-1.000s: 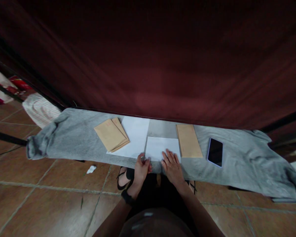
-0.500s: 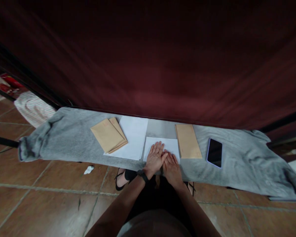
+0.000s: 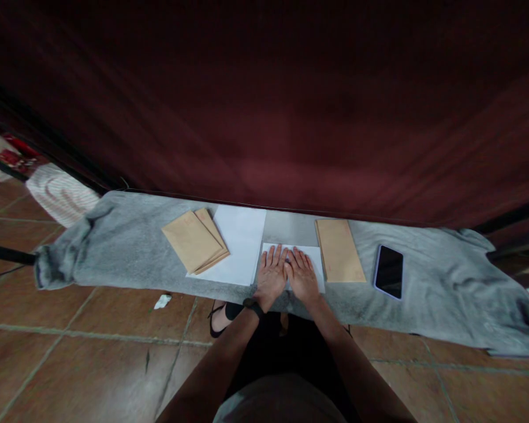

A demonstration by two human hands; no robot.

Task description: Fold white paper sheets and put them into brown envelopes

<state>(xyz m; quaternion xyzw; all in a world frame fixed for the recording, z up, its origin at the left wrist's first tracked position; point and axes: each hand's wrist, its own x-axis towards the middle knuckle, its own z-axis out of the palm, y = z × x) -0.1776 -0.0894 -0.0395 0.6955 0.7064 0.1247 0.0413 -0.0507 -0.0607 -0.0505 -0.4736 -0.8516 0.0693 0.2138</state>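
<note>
My left hand point(image 3: 271, 276) lies flat on a white sheet of paper point(image 3: 316, 260), its fingers stretched out towards the far edge. Beside it, my right hand point(image 3: 301, 275) also rests flat on the same sheet, the thumbs close together in the middle. The paper looks folded to a small rectangle; its near edge is partly covered by my hands. Left of it lie larger white sheets point(image 3: 247, 241), partly under several brown envelopes point(image 3: 189, 241). Just to the right sits a stack of brown envelopes point(image 3: 341, 252).
A phone point(image 3: 388, 272) in a purple case lies right of the envelopes. A grey cloth point(image 3: 127, 247) covers the narrow bench. Dark red fabric point(image 3: 268, 117) hangs behind it. A scrap of white tissue point(image 3: 162, 301) is on the tiled floor point(image 3: 101, 364).
My right hand has slid forward and apart from my left, which it was touching. My left hand has shifted slightly left and forward. The sheet stays flat beneath them.
</note>
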